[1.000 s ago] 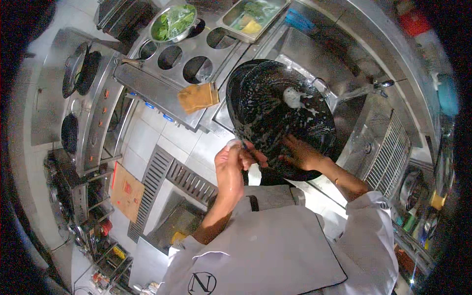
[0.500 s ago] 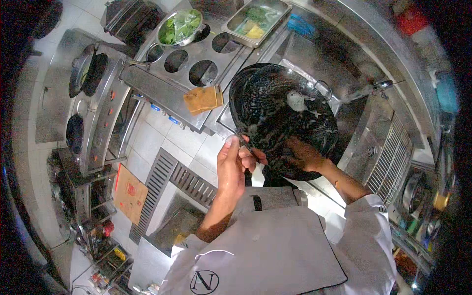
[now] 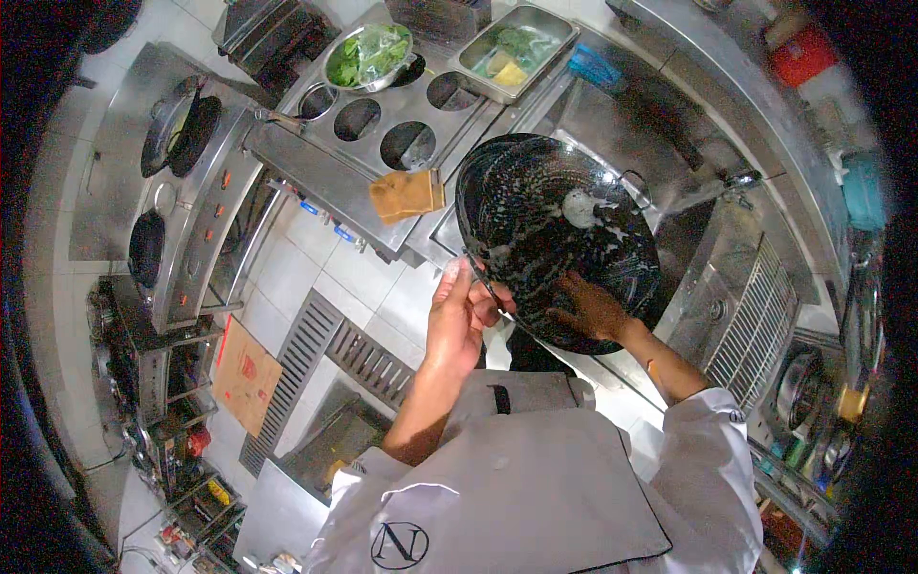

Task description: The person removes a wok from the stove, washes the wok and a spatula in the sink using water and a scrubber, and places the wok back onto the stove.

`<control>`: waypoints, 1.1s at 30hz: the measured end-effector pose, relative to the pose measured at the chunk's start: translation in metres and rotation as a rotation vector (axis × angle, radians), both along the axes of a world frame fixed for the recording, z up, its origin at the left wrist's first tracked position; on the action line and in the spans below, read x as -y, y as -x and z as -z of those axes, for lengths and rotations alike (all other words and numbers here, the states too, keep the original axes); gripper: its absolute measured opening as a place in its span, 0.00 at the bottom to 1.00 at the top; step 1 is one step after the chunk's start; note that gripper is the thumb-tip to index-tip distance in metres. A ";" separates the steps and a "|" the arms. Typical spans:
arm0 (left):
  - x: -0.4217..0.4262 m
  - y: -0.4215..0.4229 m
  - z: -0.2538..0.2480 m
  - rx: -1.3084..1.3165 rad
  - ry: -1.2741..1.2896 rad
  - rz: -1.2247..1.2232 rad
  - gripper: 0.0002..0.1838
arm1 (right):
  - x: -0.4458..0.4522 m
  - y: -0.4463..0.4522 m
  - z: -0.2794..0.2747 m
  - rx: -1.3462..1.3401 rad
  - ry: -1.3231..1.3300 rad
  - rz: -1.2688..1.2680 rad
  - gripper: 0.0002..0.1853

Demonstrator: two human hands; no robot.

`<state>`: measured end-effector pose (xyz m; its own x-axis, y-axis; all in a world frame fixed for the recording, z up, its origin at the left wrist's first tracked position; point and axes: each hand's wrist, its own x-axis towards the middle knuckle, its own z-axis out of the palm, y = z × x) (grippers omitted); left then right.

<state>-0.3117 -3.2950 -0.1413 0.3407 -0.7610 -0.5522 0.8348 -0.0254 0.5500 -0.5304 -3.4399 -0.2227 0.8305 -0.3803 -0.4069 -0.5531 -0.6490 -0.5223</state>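
Note:
A large black wok [image 3: 521,206], streaked with white suds, is tilted over the sink in front of me. My left hand [image 3: 457,311] is closed on its near-left rim, thumb up. Inside the bowl, my right hand [image 3: 591,311] rests low on the soapy surface with its fingers spread. Nothing shows between those fingers, though the palm side is hidden. A pale round patch [image 3: 579,208], foam or a scrubber, I cannot tell which, sits higher up in the wok. A ring [image 3: 633,185] stands at the far right rim.
The metal sink [image 3: 660,124] has a tap [image 3: 741,180] at its right. A brown cloth [image 3: 407,195] lies on the counter edge at left. Beyond are a bowl of greens [image 3: 368,57] and a steel tray [image 3: 516,53]. A wire rack [image 3: 754,320] lies at right.
My right hand has shifted slightly over the wok's surface. A bright streak like running water by the tap no longer shows. The whole view has moved a little; my left hand keeps its hold.

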 end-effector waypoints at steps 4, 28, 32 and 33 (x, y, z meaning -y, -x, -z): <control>0.001 -0.001 0.013 -0.050 -0.079 -0.015 0.10 | 0.000 0.002 0.001 -0.053 -0.038 0.007 0.41; -0.007 -0.029 0.017 -0.244 -0.002 -0.009 0.15 | 0.003 0.006 0.021 0.039 -0.039 0.170 0.40; -0.006 -0.027 0.011 -0.170 0.037 0.020 0.13 | 0.003 -0.001 0.012 0.024 -0.025 0.167 0.40; -0.004 -0.024 0.006 -0.110 -0.001 0.005 0.13 | 0.001 -0.001 0.009 0.014 -0.022 0.172 0.41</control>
<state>-0.2873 -3.2907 -0.1469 0.2738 -0.7619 -0.5869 0.8899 -0.0307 0.4551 -0.5289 -3.4410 -0.2320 0.7599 -0.5082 -0.4054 -0.6473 -0.5338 -0.5442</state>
